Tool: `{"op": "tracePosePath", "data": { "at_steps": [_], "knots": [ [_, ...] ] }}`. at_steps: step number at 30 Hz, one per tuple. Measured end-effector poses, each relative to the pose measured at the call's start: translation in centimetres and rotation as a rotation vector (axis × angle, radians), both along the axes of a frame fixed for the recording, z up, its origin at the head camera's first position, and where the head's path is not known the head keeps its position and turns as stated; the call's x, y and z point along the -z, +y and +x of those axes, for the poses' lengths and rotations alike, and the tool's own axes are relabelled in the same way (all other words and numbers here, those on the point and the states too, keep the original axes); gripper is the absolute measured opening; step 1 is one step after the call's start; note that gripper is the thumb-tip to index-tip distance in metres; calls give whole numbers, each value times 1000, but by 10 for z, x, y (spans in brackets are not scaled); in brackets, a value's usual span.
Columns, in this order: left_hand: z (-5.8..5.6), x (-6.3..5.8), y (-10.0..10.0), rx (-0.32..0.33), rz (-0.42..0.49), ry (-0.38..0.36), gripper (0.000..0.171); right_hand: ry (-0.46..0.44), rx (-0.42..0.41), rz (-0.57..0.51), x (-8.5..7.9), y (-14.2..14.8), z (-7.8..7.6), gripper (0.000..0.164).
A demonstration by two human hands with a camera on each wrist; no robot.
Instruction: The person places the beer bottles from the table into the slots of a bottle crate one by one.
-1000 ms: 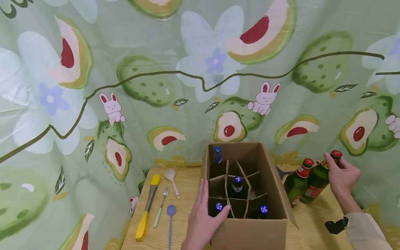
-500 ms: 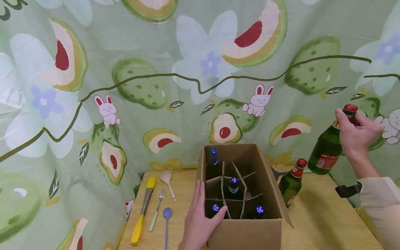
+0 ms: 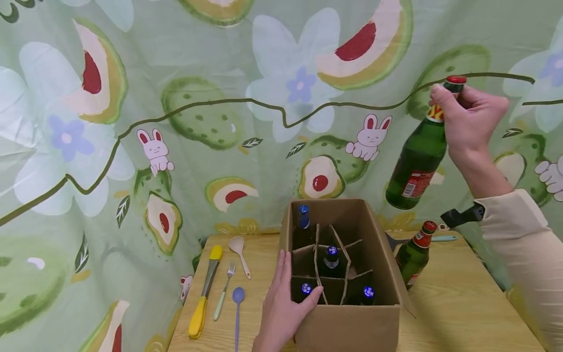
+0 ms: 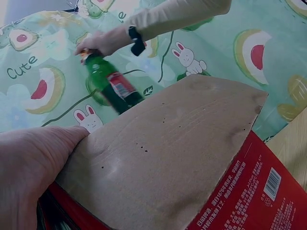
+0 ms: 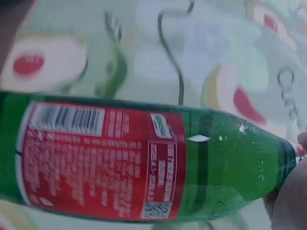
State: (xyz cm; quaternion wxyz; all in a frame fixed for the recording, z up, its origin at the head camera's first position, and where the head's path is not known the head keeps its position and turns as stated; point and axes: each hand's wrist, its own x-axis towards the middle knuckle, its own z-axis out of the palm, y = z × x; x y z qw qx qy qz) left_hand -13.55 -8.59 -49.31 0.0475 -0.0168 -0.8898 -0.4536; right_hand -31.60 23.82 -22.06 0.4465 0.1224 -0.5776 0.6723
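My right hand (image 3: 475, 115) grips a green beer bottle (image 3: 415, 164) by its neck, raised above the table and to the right of the box. The bottle has a red cap and tilts with its base toward the box; its red back label with a barcode (image 5: 67, 119) fills the right wrist view. My left hand (image 3: 286, 305) holds the near left corner of an open cardboard box (image 3: 347, 325), fingers along the outer wall and thumb over the edge. Cardboard dividers split the box inside, where several blue-capped bottles (image 3: 332, 261) stand in separate compartments.
Another red-capped green bottle (image 3: 413, 254) stands on the table right of the box, near a utensil with a pale green handle (image 3: 444, 238). Left of the box lie yellow tongs (image 3: 205, 291), a fork (image 3: 224, 292), a blue spoon (image 3: 238, 296) and a pale spoon (image 3: 239, 254). A patterned curtain (image 3: 211, 161) hangs behind.
My right hand has lifted the red-capped bottle off the table from beside the other one, then carried it up and left toward the box. My left hand has stayed on the box.
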Motion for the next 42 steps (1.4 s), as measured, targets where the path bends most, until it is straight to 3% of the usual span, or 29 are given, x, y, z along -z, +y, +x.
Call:
{"op": "tracePosePath", "data": {
  "at_steps": [3, 6, 14, 20, 28, 37, 42],
  "knots": [
    [0, 0, 1, 13, 0, 4, 112, -49, -217, -65, 5, -14, -7, 27],
    [-1, 0, 2, 25, -3, 13, 111, -138, -294, -3, 13, -30, -8, 28],
    [-7, -4, 4, 36, 10, 41, 111, -342, -101, 425, 54, -59, -11, 33],
    [-6, -4, 3, 42, 8, 24, 111, -392, -50, 598, 98, -62, -10, 36],
    [-5, -3, 1, 24, -11, 35, 110, -437, -75, 714, 135, -55, -8, 36],
    [-4, -3, -2, 9, -23, 31, 109, -686, -163, 790, 160, -43, -5, 53],
    [-1, -2, -4, 2, -13, 7, 109, -764, -167, 784, 176, -40, -10, 54]
  ]
}}
